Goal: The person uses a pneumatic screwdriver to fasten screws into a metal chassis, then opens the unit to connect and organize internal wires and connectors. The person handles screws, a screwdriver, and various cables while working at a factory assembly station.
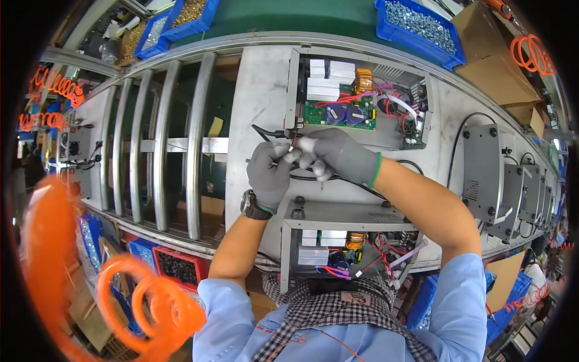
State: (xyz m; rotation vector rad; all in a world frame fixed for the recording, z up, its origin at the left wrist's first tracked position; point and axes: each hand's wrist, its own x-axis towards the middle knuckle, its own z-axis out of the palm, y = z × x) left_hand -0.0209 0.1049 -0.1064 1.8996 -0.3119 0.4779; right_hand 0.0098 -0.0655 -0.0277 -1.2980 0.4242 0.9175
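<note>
Both gloved hands meet at the near left corner of an opened grey metal case (291,90). A small white wire connector (291,148) on a thin red wire shows between the fingertips. My left hand (268,176), in a grey glove, is closed and pinches the connector. From the right, my right hand (344,154) reaches in with curled fingers, closed at the same connector and wire; its exact grip is partly hidden. Inside the case are a green circuit board (313,114), white blocks, a copper coil (363,81) and purple-topped capacitors. A black cable (265,131) runs beside the hands.
A second opened case (291,253) stands close to my body. Metal rollers (196,151) lie to the left. Several closed grey units (482,172) line the right side. Blue bins (419,30) of small hardware stand at the back. An orange coiled hose (145,308) hangs at the lower left.
</note>
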